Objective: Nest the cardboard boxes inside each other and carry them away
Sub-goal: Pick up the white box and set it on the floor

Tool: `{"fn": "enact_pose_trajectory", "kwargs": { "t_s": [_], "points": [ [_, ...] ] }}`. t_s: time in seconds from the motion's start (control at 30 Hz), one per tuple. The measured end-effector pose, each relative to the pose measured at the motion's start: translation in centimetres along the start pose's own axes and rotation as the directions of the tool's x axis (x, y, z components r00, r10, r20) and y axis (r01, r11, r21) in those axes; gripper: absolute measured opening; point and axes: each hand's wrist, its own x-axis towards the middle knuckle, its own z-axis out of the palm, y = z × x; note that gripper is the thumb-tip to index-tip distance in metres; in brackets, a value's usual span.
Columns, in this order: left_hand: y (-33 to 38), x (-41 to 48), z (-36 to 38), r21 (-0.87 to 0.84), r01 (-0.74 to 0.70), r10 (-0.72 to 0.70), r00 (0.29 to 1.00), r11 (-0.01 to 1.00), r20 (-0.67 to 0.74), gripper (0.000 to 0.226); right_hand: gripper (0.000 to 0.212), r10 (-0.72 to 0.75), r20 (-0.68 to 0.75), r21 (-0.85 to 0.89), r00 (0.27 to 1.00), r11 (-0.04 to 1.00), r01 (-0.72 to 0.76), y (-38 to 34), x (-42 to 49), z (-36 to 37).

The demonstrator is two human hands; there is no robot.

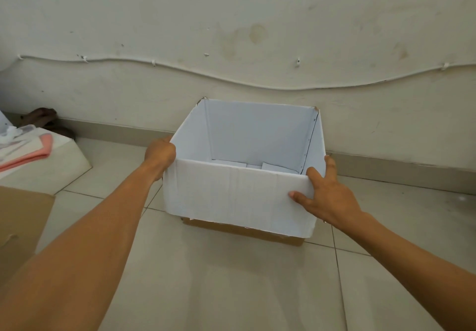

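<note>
A white open-topped cardboard box (231,196) is in front of me near the wall, with a brown cardboard edge showing under its bottom. My left hand (160,153) grips its left near corner at the rim. My right hand (323,196) holds the right near corner, thumb on the rim and fingers spread over the front face. Inside, only folded white bottom flaps show. A brown cardboard box (20,225) is partly visible at the left edge, beside my left arm.
A white cushion-like block (51,165) with a pink cloth (33,150) lies on the tiled floor at the left. Dark shoes (43,119) sit by the wall. A cable (231,80) runs along the stained wall behind the box.
</note>
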Motion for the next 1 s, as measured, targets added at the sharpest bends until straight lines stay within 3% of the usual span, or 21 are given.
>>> {"fn": "enact_pose_trajectory", "kwargs": {
  "t_s": [0.33, 0.5, 0.63, 0.8, 1.0],
  "points": [
    [-0.7, -2.6, 0.9, 0.029, -0.065, 0.068, 0.985, 0.997, -0.161, 0.032, 0.06, -0.016, 0.015, 0.026, 1.0, 1.0, 0.015, 0.2, -0.3, -0.4],
    [-0.6, -4.7, 1.4, 0.136, -0.075, 0.102, 0.972, 0.988, -0.21, 0.072, 0.082, -0.014, -0.034, -0.034, 0.999, 0.999, 0.012, 0.1, -0.6, -0.4],
    [-0.7, -8.1, 0.1, 0.1, -0.105, 0.119, 0.981, 0.989, -0.153, 0.074, 0.078, -0.1, -0.103, -0.029, 0.99, 0.995, 0.097, -1.8, -2.2, -1.6],
    [0.1, -13.7, -3.8, 0.023, -0.04, 0.042, 0.991, 0.999, -0.124, 0.066, 0.072, -0.188, 0.031, 0.012, 0.982, 0.982, 0.188, -5.3, -5.9, -4.6],
    [1.3, -21.4, -10.4, 0.046, 0.083, -0.081, 0.996, 0.996, -0.033, 0.06, 0.066, -0.17, 0.131, 0.181, 0.977, 0.973, 0.145, -10.2, -12.2, -10.0]
  ]
}}
